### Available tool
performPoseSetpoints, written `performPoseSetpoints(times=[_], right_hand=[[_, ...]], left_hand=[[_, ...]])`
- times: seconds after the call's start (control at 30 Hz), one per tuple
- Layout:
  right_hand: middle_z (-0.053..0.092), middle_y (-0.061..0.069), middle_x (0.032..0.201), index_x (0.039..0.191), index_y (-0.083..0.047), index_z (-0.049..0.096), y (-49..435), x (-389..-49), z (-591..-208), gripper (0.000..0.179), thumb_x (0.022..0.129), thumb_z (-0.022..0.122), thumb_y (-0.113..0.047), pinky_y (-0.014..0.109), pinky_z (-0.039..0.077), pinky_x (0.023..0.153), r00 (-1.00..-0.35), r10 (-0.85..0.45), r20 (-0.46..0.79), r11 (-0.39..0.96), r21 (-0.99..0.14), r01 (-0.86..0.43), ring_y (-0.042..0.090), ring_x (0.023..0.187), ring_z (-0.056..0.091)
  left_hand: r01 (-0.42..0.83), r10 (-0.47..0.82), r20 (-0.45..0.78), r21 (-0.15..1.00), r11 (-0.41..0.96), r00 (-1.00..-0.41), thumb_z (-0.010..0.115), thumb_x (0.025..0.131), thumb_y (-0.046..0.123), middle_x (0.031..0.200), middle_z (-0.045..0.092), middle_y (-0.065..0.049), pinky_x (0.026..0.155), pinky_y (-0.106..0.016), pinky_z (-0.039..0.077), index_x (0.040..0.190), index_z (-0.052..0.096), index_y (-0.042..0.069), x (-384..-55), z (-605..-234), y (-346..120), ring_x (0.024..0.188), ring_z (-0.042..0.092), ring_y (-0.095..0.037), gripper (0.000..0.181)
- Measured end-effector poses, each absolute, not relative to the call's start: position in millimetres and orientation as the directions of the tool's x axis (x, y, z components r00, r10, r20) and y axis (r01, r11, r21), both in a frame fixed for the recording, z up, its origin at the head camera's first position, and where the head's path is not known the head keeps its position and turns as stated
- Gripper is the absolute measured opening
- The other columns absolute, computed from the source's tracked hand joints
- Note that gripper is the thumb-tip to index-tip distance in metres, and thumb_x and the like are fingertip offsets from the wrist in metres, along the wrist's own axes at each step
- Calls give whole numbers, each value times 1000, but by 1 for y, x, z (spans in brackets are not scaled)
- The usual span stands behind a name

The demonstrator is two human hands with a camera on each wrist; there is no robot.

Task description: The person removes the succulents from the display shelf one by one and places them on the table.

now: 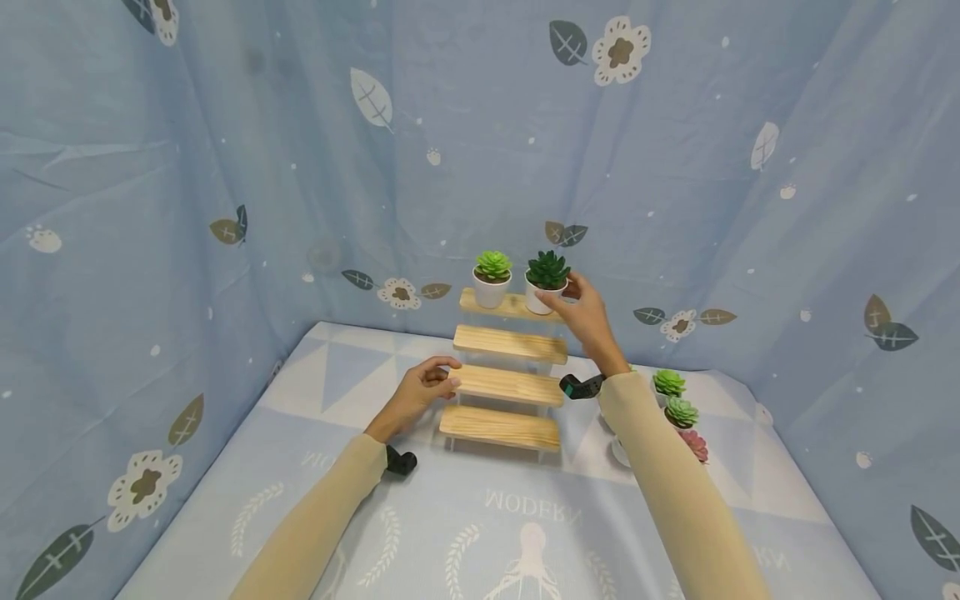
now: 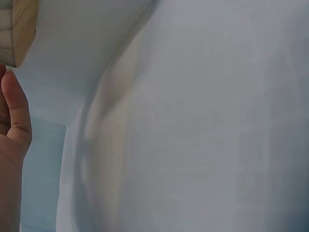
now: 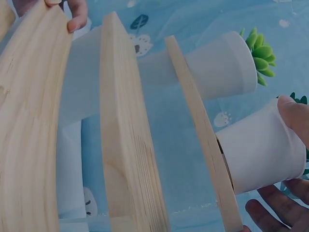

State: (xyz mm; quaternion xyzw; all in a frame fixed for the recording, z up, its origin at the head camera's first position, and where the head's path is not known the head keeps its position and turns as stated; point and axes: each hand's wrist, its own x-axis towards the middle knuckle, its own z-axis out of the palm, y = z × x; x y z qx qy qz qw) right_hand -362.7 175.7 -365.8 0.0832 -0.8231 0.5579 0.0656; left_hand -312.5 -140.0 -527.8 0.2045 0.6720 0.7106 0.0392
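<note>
A four-step wooden display stand (image 1: 510,385) stands near the back of the table. My left hand (image 1: 422,390) grips the left end of its second step from the bottom, thumb and fingers at the edge. My right hand (image 1: 588,318) holds a white pot with a dark green succulent (image 1: 547,271) at the right end of the top step. In the right wrist view the base of that white pot (image 3: 263,150) meets the step, with a narrow dark gap along part of it. Left of it on the top step is a light green potted succulent (image 1: 492,279).
Right of the stand, partly behind my right sleeve (image 1: 667,467), are more potted succulents, among them a green one (image 1: 681,412) and a pink one (image 1: 695,445). A patterned blue curtain (image 1: 480,167) encloses the back and sides of the cloth-covered table (image 1: 420,533).
</note>
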Motion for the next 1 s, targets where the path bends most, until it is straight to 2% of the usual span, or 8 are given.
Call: performPoseSetpoints(times=[0.23,0.47,0.8,1.0], right_hand=[[45,16,150,164,-13,25,175,-363,-363,106,85,80,-58,55,43,109,-980,-65,188,364,-910,-199,32,136,44],[53,12,134,147,-14,52,174,-367,-364,82,85,80,-59,52,46,100,-969,-73,234,369,-897,-245,29,122,50],[53,15,129,146,-8,49,175,-366,-365,89,82,81,-62,47,48,89,-963,-40,266,403,-878,-259,30,113,49],[54,12,122,135,-9,56,175,-359,-365,74,85,81,-56,45,47,85,-955,-50,293,400,-870,-288,28,108,50]], left_hand=[[215,333,237,971,-101,-913,73,99,20,103,63,-16,94,-57,55,135,61,7,-311,-526,-140,92,67,-27,40],[208,330,229,973,-98,-916,73,99,19,104,63,-16,93,-53,57,134,62,8,-312,-527,-140,92,67,-26,39],[216,329,238,971,-103,-914,73,99,20,102,64,-15,92,-53,57,135,62,7,-313,-527,-139,92,67,-27,40],[221,323,243,970,-104,-915,72,99,17,101,64,-13,93,-53,57,135,61,6,-312,-528,-139,91,68,-26,39]])
